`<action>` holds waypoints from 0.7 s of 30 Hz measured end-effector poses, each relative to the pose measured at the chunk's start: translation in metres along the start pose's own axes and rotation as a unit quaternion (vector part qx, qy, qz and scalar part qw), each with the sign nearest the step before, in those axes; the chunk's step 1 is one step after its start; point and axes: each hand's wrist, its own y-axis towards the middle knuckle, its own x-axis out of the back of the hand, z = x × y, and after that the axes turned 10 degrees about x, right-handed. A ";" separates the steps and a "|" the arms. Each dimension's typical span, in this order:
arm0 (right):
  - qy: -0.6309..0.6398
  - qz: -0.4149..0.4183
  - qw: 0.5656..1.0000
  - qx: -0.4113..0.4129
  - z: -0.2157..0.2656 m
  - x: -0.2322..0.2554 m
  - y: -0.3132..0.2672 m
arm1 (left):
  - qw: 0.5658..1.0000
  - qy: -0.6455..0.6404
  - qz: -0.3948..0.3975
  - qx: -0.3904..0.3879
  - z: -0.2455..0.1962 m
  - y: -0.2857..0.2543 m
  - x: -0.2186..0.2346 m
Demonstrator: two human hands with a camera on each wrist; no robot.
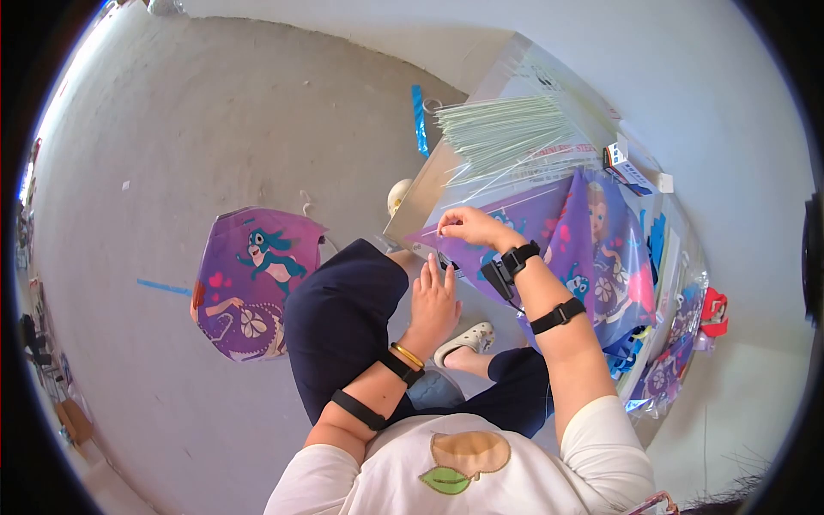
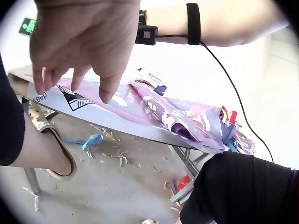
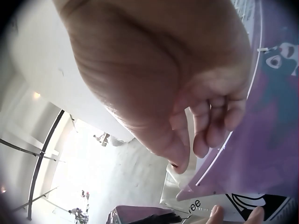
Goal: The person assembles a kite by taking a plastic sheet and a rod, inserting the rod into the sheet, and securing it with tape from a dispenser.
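Observation:
A purple kite sheet (image 1: 554,215) printed with a blue rabbit and a princess lies across the work table, its pointed corner toward the hands. Over that corner is my right hand (image 1: 472,227), fingers curled, the thumb tip meeting the index finger. I cannot tell whether something thin is pinched there. A white rod (image 3: 229,138) runs along the sheet's edge, passing close to the curled fingers in the right wrist view. My left hand (image 1: 433,300) reaches forward at the table's near edge, fingers straight and spread. The left wrist view shows its fingers pointing down, holding nothing.
Pale thin rods (image 1: 506,129) lie bundled at the table's far side, with a small printed box (image 1: 631,170) to their right. Another printed purple sheet (image 1: 266,266) is beside my leg at left. A blue strip (image 1: 419,120) lies on the floor. Table legs (image 2: 30,175) stand below.

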 end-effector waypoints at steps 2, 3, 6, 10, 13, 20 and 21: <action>0.005 0.018 1.000 -0.006 0.005 0.000 0.003 | 1.000 -0.012 0.008 0.005 -0.002 0.000 0.002; 0.009 0.025 1.000 0.000 0.005 -0.001 0.005 | 1.000 -0.023 0.015 0.008 -0.002 0.000 0.003; -0.009 0.031 0.999 0.000 0.004 -0.002 0.011 | 1.000 -0.017 0.020 0.013 -0.003 0.001 0.002; -0.079 0.011 0.997 -0.013 -0.009 -0.003 0.020 | 1.000 -0.012 0.013 0.016 -0.003 -0.001 -0.001; -0.102 -0.008 0.995 -0.019 -0.017 -0.001 0.021 | 1.000 -0.012 0.017 0.012 -0.003 0.000 -0.001; -0.124 -0.035 0.992 -0.006 -0.031 0.002 0.022 | 1.000 -0.002 0.006 0.016 -0.004 0.001 0.003; -0.123 -0.036 0.992 -0.009 -0.031 0.002 0.022 | 1.000 0.002 -0.002 0.015 -0.004 0.002 0.008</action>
